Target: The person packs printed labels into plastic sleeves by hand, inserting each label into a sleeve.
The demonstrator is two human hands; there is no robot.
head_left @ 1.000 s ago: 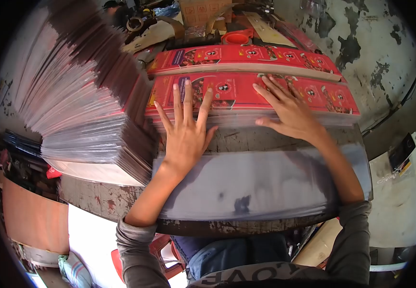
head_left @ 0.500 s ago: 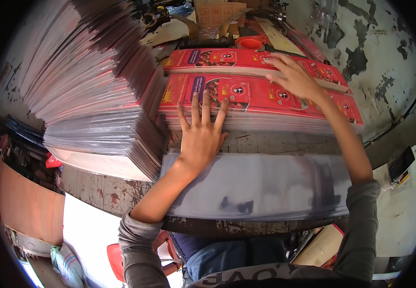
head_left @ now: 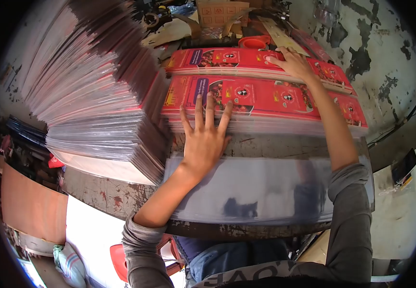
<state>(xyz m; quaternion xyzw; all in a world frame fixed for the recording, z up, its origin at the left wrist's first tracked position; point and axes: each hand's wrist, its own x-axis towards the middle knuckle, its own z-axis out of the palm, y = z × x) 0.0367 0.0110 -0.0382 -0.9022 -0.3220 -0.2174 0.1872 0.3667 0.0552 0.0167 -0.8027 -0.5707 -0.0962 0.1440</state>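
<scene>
Two long stacks of red printed sheets lie side by side across the table. On the left end of the nearer red stack rest the fingertips of my left hand, fingers spread and palm down. My right hand reaches over to the farther red stack, its fingers apart on the top sheet and near the back edge. Below both hands, a stack of clear plastic sleeves lies along the front edge of the table. Neither hand grips anything.
A tall, fanned pile of filled plastic sleeves stands at the left, close to my left hand. Behind the red stacks are a red tape roll and a cardboard box. A peeling wall is at the right.
My right hand has moved from the nearer red stack to the farther one, away from me. My left hand stays spread on the nearer stack. The view has shifted slightly.
</scene>
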